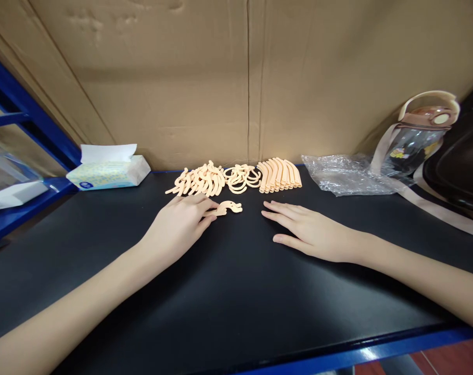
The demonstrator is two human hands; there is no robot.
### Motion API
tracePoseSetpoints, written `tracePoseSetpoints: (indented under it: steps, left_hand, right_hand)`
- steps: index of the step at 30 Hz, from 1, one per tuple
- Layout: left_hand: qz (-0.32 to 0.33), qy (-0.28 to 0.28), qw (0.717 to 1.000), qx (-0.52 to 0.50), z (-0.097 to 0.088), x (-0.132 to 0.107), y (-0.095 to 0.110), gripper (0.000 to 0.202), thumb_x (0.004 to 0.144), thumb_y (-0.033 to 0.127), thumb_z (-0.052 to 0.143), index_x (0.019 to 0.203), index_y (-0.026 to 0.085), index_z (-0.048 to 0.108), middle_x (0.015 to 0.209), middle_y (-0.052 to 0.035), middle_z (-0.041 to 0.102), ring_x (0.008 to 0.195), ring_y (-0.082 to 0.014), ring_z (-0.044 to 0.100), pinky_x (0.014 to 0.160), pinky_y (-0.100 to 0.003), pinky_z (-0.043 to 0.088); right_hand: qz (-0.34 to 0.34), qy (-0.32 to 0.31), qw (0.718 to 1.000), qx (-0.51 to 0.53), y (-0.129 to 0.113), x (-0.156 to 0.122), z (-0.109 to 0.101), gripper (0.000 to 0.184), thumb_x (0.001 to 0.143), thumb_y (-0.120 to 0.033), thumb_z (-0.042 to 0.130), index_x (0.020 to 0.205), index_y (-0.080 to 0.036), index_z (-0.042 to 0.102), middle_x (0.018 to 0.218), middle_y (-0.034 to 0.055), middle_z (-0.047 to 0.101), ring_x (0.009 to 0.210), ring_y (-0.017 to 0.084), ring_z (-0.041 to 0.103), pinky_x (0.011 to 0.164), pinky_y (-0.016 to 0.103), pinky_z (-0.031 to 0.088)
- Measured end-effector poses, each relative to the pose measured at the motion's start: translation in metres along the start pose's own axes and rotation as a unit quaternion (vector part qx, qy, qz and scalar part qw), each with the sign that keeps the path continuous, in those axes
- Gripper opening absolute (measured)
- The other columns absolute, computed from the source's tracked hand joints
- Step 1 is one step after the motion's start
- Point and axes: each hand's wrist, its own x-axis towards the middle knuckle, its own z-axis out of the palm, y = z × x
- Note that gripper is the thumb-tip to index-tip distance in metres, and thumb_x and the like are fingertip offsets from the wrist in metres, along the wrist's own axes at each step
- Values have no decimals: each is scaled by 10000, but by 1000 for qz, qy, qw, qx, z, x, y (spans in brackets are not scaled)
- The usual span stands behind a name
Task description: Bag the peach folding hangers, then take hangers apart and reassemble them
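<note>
Well, a curvy, cream piece [232, 207] is pinched in the left hand [179, 221]; the right hand [316, 233] is spread over the counter [228, 302].

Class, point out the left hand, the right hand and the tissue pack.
Left hand [178, 221]: head view, back of the hand.
Right hand [317, 233]: head view, back of the hand.
Tissue pack [104, 176]: head view, printed long side.

Left fingers [205, 224] pinch while right fingers [278, 218] spread.
</note>
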Motion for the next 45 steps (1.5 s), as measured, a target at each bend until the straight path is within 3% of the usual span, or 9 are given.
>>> tracePoseSetpoints:
  steps: [6,14,33,40,45]
  left_hand:
    - [62,-13,998,-18,3,0,4,355,977,245,367,1175,196,657,1225,-72,646,1075,-276,628,916,-448,509]
    - [68,-3,998,-4,5,0,3,398,996,258,328,1172,179,676,1168,-89,653,1004,-280,638,873,-463,529]
    - [58,-15,996,-71,6,5,-2,482,1037,383,253,1176,149,651,1152,-107,650,1048,-263,607,930,-439,492]
    - [52,-17,995,-87,9,4,-6,431,1039,379,277,1215,187,619,1174,-102,632,1062,-257,613,922,-414,493]
    - [33,-19,995,-91,8,2,-7,393,1023,410,348,1269,214,584,1247,-88,601,1087,-262,612,921,-406,501]
  right_hand:
    - [2,-4,1000,-3,-1,1,-1,667,1010,-544,296,1491,-93,398,1584,160,297,1459,297,291,1189,504,271]
    - [0,-8,1000,-20,-1,0,-1,668,1013,-547,272,1497,-100,388,1588,154,292,1459,293,292,1183,505,280]
    - [1,-4,1000,-9,0,0,-1,662,1010,-546,293,1491,-105,399,1587,151,292,1459,287,292,1186,503,275]
    - [2,17,1000,-2,-4,2,-2,646,1003,-545,327,1471,-114,438,1560,153,358,1435,290,350,1171,501,312]
    - [54,89,995,5,5,13,-17,533,1001,-499,366,1394,-178,529,1420,114,567,1318,276,512,1113,471,396]
